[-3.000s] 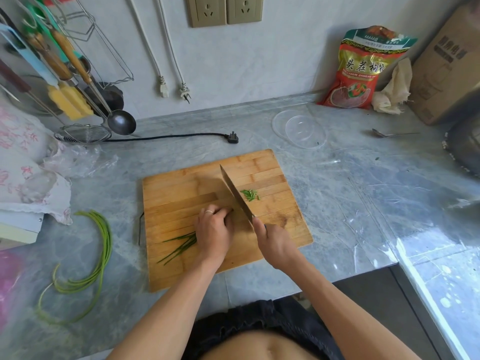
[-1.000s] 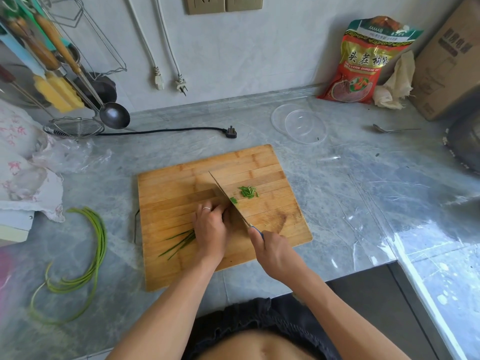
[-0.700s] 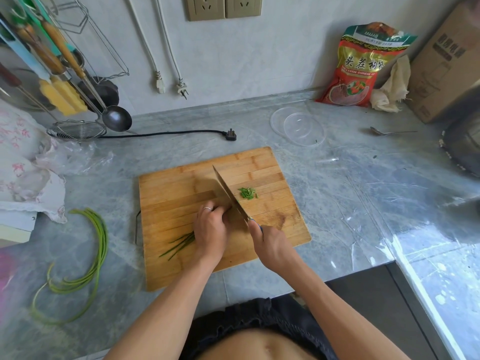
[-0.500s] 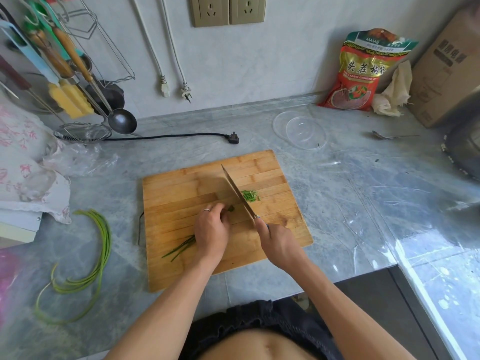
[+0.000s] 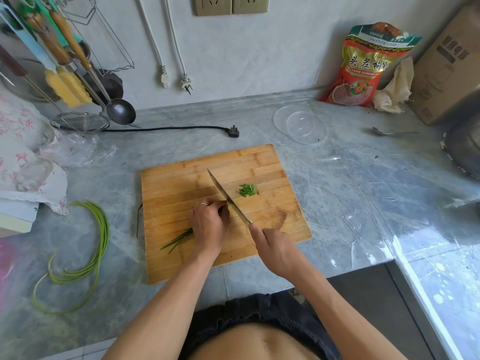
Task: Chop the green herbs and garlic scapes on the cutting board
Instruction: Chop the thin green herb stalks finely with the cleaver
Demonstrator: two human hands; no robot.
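Two hands did it right: your left hand [image 5: 209, 224] pinned the green herbs [image 5: 178, 240] with fingers curled, right hand [image 5: 275, 249] gripped the knife [image 5: 228, 198] tight against those knuckles.

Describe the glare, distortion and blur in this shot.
Head view: daylight glare washes the counter's right edge; wide-angle bending tilts the cardboard box and utensil rack inward; the far left border is smeared; the cutting board and knife stay sharp.

Left hand [image 5: 209, 224] covers herb stems' [image 5: 178, 240] cutting end; knife [image 5: 227, 197] handle hidden inside right hand [image 5: 276, 249].
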